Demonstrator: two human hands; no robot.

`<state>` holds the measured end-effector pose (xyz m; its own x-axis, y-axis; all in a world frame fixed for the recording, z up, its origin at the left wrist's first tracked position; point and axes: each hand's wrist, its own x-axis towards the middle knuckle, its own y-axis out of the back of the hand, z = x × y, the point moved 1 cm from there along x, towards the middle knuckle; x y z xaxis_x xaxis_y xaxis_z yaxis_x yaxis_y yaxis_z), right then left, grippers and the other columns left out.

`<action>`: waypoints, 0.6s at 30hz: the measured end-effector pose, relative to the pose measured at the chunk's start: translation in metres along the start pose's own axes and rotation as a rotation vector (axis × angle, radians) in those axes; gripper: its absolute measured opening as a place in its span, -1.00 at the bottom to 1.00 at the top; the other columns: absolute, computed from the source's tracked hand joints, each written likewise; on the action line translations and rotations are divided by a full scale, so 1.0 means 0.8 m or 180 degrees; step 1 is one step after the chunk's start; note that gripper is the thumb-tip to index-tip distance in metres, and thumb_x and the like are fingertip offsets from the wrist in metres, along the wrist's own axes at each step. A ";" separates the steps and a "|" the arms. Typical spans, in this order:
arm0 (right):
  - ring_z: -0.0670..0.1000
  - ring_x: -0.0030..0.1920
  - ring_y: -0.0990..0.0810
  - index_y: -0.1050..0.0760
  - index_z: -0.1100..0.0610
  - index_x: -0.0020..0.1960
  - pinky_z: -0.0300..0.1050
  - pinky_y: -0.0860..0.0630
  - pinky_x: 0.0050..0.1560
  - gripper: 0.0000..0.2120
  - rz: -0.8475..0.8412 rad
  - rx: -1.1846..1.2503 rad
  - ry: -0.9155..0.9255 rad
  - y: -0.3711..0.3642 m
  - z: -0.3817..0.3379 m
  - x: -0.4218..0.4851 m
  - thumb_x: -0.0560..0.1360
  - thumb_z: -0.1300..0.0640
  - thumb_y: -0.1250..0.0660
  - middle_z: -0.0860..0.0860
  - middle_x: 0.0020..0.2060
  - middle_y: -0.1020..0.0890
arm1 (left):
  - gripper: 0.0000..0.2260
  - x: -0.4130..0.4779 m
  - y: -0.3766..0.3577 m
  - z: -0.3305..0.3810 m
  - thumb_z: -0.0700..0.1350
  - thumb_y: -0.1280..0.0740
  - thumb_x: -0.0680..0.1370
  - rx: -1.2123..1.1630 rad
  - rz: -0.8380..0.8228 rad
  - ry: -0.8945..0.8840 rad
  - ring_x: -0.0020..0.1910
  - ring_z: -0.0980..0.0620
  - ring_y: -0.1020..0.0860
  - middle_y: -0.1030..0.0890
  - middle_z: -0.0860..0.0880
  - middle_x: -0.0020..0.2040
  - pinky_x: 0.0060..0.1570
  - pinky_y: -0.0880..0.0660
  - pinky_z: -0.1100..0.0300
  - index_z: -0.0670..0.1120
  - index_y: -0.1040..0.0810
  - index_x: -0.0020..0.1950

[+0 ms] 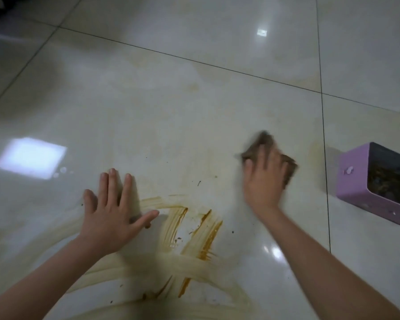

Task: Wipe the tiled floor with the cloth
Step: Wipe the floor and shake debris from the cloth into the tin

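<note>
The glossy pale tiled floor (171, 107) fills the view. Brown-orange smear streaks (201, 234) cross the tile near me, with paler swipe marks below them. My left hand (111, 211) lies flat on the floor with its fingers spread, just left of the smears. My right hand (263, 179) presses flat on a brown cloth (289, 167), which is blurred; the cloth sticks out beyond my fingertips and to the right. Most of the cloth is hidden under my palm.
A purple box (353, 181) lies on its side at the right edge, its open face showing dark debris inside. Dark grout lines run across the floor. Small dark specks dot the tile near the smears. A dark object sits at the top left corner.
</note>
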<state>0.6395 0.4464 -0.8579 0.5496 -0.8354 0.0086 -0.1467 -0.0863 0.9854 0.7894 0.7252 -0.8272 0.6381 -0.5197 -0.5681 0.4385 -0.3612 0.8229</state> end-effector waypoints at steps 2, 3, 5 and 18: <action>0.13 0.56 -0.01 -0.12 0.18 0.56 0.07 0.13 0.54 -0.47 -0.0113 0.0222 0.0766 -0.015 -0.058 -0.028 0.66 -0.04 0.06 0.18 0.55 -0.09 | 0.01 0.003 0.008 0.006 0.56 0.55 0.08 0.0014 -0.0253 0.0048 0.46 -0.18 0.46 0.60 -0.18 0.35 0.44 0.19 -0.24 -0.04 0.63 0.33; 0.10 0.57 0.02 -0.14 0.17 0.55 0.04 0.17 0.55 -0.47 -0.0260 0.0362 0.1127 -0.019 -0.081 -0.047 0.66 -0.04 0.10 0.15 0.55 -0.09 | 0.02 0.003 0.011 0.008 0.57 0.54 0.06 -0.0020 -0.0373 0.0061 0.43 -0.18 0.50 0.63 -0.18 0.32 0.43 0.22 -0.26 -0.05 0.65 0.31; 0.02 0.56 0.06 -0.17 0.15 0.54 -0.02 0.16 0.55 -0.50 -0.0636 0.0738 0.1732 -0.015 -0.108 -0.073 0.67 -0.03 0.09 0.09 0.55 -0.10 | 0.06 0.004 0.013 0.010 0.60 0.50 0.03 -0.0059 -0.0532 0.0075 0.36 -0.17 0.59 0.69 -0.17 0.28 0.41 0.28 -0.27 -0.06 0.67 0.30; 0.29 0.51 -0.11 -0.23 0.34 0.48 0.16 -0.05 0.50 -0.54 -0.0016 0.0366 0.0074 0.025 0.055 0.065 0.66 0.14 -0.12 0.32 0.50 -0.13 | 0.10 0.010 0.009 0.002 0.66 0.45 0.04 -0.0247 -0.0680 -0.0118 0.26 -0.09 0.71 0.74 -0.12 0.26 0.28 0.50 -0.25 -0.04 0.72 0.28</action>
<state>0.6290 0.3778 -0.8453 0.5691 -0.8222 0.0091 -0.2367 -0.1533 0.9594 0.7964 0.7175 -0.8259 0.5025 -0.4663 -0.7280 0.6094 -0.4063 0.6809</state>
